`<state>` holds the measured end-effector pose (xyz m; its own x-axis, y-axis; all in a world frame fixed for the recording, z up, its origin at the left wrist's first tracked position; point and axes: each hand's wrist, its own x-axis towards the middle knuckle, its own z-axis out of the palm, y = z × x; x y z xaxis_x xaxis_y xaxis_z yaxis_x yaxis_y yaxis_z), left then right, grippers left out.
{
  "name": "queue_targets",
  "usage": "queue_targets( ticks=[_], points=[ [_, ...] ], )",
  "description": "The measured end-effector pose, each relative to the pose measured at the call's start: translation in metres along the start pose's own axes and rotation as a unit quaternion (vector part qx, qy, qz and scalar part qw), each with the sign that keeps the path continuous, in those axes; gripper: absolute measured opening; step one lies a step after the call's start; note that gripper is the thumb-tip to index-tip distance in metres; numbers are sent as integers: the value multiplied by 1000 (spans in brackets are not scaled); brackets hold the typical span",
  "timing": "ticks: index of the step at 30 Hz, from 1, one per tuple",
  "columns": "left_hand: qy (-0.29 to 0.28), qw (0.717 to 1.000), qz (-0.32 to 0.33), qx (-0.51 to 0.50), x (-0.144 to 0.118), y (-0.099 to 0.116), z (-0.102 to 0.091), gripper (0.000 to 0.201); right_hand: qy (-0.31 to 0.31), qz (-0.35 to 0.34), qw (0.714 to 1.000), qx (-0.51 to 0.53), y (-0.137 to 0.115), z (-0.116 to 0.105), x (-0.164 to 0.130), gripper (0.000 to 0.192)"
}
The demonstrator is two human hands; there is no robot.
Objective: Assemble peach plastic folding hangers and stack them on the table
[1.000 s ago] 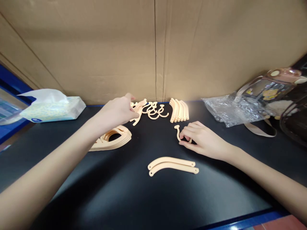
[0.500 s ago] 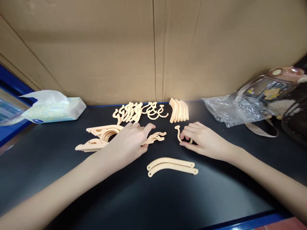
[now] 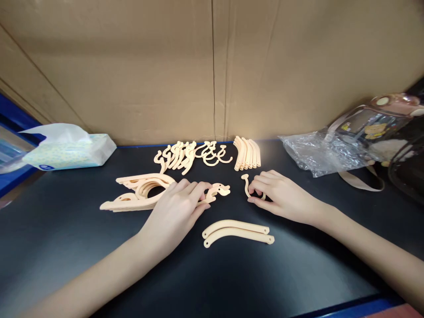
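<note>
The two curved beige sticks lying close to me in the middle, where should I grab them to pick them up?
Probably pinch the two curved arms at the middle of their arch, coming straight down from above. They lie flat and side by side on the black table, so a middle pinch could catch both. Nothing covers them; the left hand and right hand rest farther back.

A black table (image 3: 232, 282) with a dull sheen is seen, edged in blue along its near side. Behind it, the whole back is closed off by brown cardboard sheets (image 3: 149, 66), joined at a vertical seam near the middle. Blue framing (image 3: 13, 119) is glimpsed at the far left. Soft light is reflected on the tabletop.
</note>
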<state>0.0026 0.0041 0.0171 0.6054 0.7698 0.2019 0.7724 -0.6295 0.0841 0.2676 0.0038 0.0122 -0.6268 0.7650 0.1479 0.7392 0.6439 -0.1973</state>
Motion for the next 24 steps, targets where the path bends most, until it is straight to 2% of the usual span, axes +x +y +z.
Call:
queue_targets(
  ticks=[5, 16, 21, 24],
  points=[
    [2, 999, 27, 47, 0, 1, 5, 14, 0, 3, 1000, 5, 0, 1, 0, 13],
    [64, 993, 56, 83, -1, 3, 13, 15, 12, -2, 1000, -9, -2, 3, 0, 13],
    [83, 991, 66, 83, -1, 2, 15, 19, 62, -29, 997, -32, -10, 8, 1, 15],
    [88, 990, 72, 79, -1, 2, 18, 20, 61, -63, 996, -26, -15, 12, 1, 27]
  ],
)
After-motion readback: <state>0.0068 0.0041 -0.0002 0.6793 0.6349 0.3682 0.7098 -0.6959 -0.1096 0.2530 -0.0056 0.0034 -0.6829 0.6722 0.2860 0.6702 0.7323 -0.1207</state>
